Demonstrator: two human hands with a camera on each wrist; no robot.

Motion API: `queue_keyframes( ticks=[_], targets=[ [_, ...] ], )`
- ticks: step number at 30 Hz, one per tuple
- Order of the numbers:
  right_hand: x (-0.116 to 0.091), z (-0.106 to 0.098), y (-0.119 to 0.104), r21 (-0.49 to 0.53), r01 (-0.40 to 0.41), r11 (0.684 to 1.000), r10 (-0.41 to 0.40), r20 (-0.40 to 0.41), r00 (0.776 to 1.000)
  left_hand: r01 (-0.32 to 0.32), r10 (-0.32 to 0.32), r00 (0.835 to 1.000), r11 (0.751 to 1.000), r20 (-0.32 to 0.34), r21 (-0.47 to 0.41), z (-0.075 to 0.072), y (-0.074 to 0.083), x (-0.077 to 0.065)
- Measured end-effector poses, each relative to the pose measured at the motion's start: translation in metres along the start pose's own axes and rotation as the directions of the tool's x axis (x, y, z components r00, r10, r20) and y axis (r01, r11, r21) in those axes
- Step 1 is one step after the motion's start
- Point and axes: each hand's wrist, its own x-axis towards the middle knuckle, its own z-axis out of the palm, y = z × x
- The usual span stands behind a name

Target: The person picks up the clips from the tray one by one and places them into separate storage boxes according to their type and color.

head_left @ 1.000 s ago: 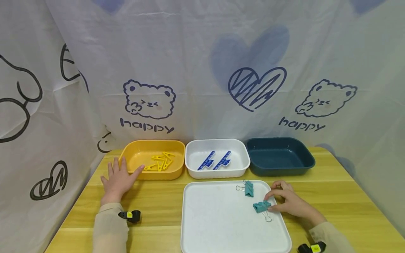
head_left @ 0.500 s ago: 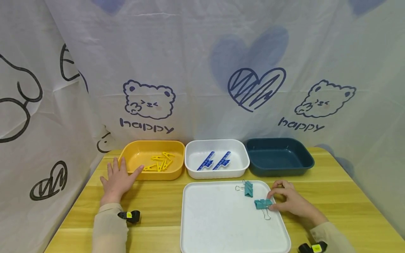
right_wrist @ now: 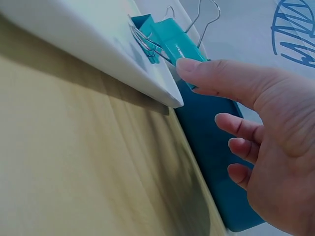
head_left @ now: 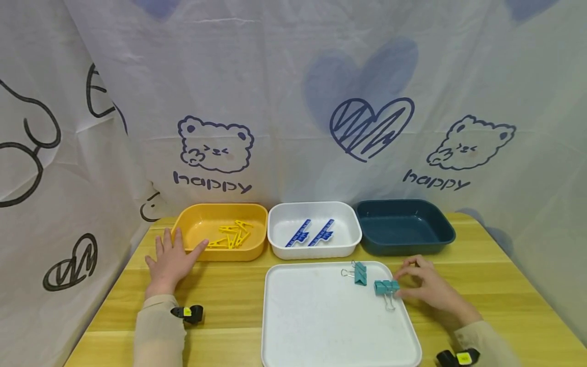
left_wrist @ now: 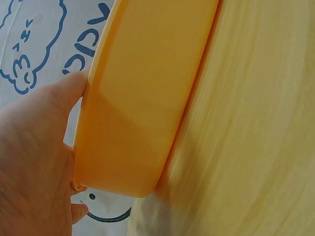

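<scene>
In the head view my right hand [head_left: 428, 285] pinches a teal binder clip [head_left: 387, 287] at its right end, over the right edge of the white tray [head_left: 330, 316]. The right wrist view has the thumb [right_wrist: 197, 71] flat against the clip's side, the other fingers loosely bent and the index mostly hidden. A second teal binder clip [head_left: 360, 273] lies near the tray's top right corner, wire handles out. My left hand [head_left: 169, 262] rests spread at the left end of the yellow bin [head_left: 245, 255], thumb at its front rim [left_wrist: 93, 64].
Several yellow clothespins [head_left: 234, 237] lie in the yellow bin. Beside it, a white bin [head_left: 316, 251] contains two blue ruler-shaped clips [head_left: 300, 234]. A dark blue bin [head_left: 405, 247] stands at the right of the row, behind the tray. A printed curtain [head_left: 293, 102] hangs behind the table.
My right hand has shifted right and slightly back, taking the binder clip from over the tray to its right edge; the clip has turned a little. The left hand stays put.
</scene>
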Motion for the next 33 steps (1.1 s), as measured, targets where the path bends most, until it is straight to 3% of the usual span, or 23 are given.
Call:
queue_keyframes(
  ticks=[8,18,28,33],
  targets=[
    [0.002,-0.009,0.001,-0.052,-0.001,0.999,-0.004,-0.100,0.995,0.007,-0.007,1.000,1.000,-0.011,-0.008,0.001,-0.001,0.002],
    [0.003,-0.017,0.003,-0.085,0.020,0.996,-0.042,-0.265,0.963,0.001,-0.001,1.000,1.000,-0.005,0.011,0.000,-0.002,0.002],
    [0.001,-0.028,0.002,-0.039,-0.111,0.993,0.092,-0.326,0.941,0.005,-0.005,1.000,1.000,0.006,0.008,0.000,-0.001,0.001],
    [-0.001,-0.032,0.000,-0.038,-0.129,0.991,0.105,-0.372,0.922,0.007,-0.007,1.000,1.000,0.001,-0.005,0.001,-0.001,0.001]
  ],
)
